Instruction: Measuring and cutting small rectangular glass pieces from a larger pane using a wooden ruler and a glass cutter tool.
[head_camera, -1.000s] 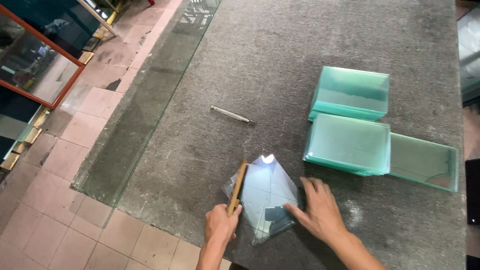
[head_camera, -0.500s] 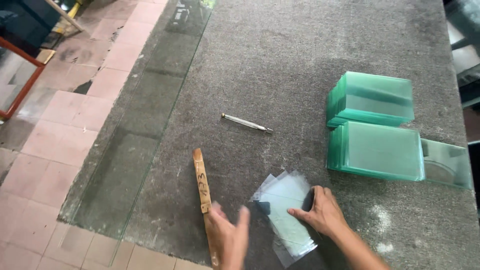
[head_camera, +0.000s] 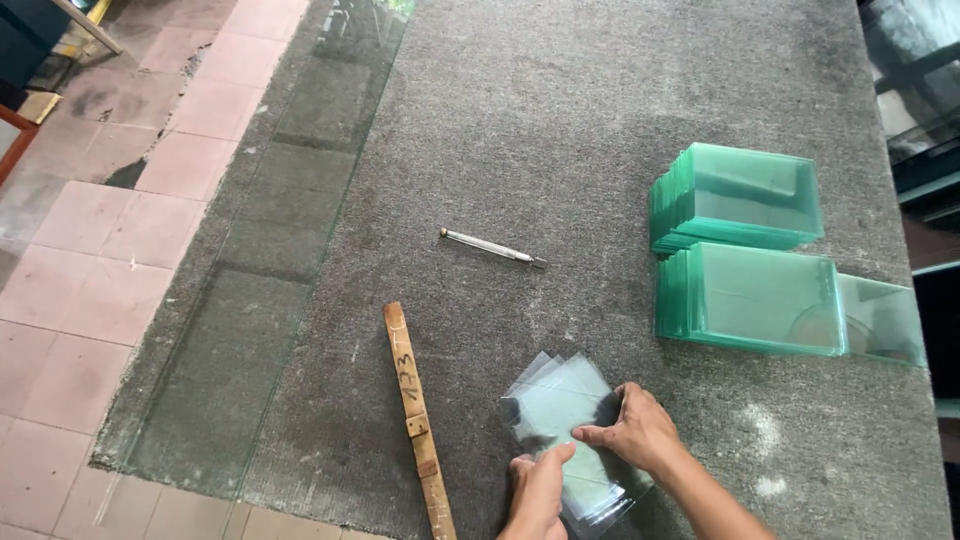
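Note:
Both my hands rest on a small fanned pile of clear glass pieces (head_camera: 560, 405) lying on the grey felt-covered table (head_camera: 560, 120) near its front edge. My left hand (head_camera: 537, 490) presses the near edge of the pile with thumb and fingers. My right hand (head_camera: 632, 430) lies on the pile's right side, fingers bent over the glass. A narrow wooden stick (head_camera: 417, 420) lies just left of my hands, free on the table. A slim metal glass cutter (head_camera: 492, 248) lies farther out.
Two stacks of greenish glass rectangles (head_camera: 745, 195) (head_camera: 750, 298) stand at the right, with a single sheet (head_camera: 882, 318) beside the nearer stack. A long glass strip (head_camera: 250, 300) lies along the table's left edge, over a tiled floor (head_camera: 90, 260).
My left hand let go of the wooden stick, which now lies flat on the table, and came onto the glass pile. The glass pieces have been slid and fanned out.

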